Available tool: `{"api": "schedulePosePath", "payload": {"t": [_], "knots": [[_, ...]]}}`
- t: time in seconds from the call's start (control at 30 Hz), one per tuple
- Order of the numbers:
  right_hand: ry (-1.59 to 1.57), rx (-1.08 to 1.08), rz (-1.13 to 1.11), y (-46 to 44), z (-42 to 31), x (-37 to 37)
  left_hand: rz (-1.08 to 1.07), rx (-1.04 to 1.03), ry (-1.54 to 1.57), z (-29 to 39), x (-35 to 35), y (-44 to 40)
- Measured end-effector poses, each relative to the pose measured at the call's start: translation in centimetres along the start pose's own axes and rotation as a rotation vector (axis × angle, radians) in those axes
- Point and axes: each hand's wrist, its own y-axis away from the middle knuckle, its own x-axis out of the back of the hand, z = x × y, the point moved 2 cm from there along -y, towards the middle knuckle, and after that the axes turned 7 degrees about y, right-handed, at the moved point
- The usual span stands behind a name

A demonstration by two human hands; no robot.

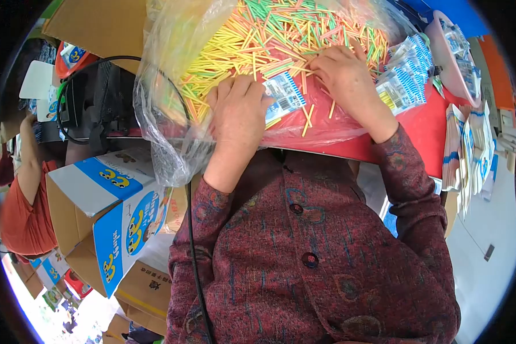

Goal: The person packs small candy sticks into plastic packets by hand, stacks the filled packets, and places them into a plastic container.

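A big heap of thin yellow, green and pink sticks [229, 49] lies on clear plastic sheeting on the red table. My left hand [236, 109] rests at the near edge of the heap with its fingers curled. Its thumb presses against a small blue-and-white packet [285, 96], which lies to its right. Bent over the heap, my right hand [347, 77] has its fingertips down among the sticks; what they pinch is partly hidden. Several similar filled packets [404, 74] are piled beside my right wrist. A few loose sticks [308, 117] lie in front of the packet.
At the right stands a pink basin [450, 57] with packets inside, above stacked flat packaging [469, 149]. An open cardboard box [106, 212] is at my left. A black cable [192, 241] hangs past my left arm. Another person in an orange top [28, 212] is at far left.
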Motion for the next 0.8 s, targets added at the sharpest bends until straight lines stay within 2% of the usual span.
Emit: {"api": "schedulePosePath", "payload": {"t": [0.07, 0.17, 0.3, 0.57, 0.7, 0.8], "knots": [[0.049, -0.012, 0.058, -0.1, 0.1, 0.2, -0.003, 0.002, -0.017, -0.1, -0.1, -0.2], [-0.274, -0.094, 0.018, -0.7, -0.8, 0.5, -0.013, -0.001, -0.053, 0.0, -0.3, -0.4], [-0.238, -0.086, -0.056, -0.7, -3.0, 0.1, 0.028, 0.021, -0.026, 0.5, -0.1, -0.5], [-0.375, -0.185, -0.01, -0.1, -2.7, -0.4, -0.014, 0.021, -0.096, -0.1, -1.1, -1.2], [-0.26, -0.171, -0.049, -0.1, -3.7, -0.7, 0.015, 0.004, -0.079, -0.1, -0.8, -1.1], [-0.338, -0.21, -0.099, 0.4, -4.2, -1.7, 0.074, 0.009, -0.003, 0.3, -0.2, -0.5]]}}
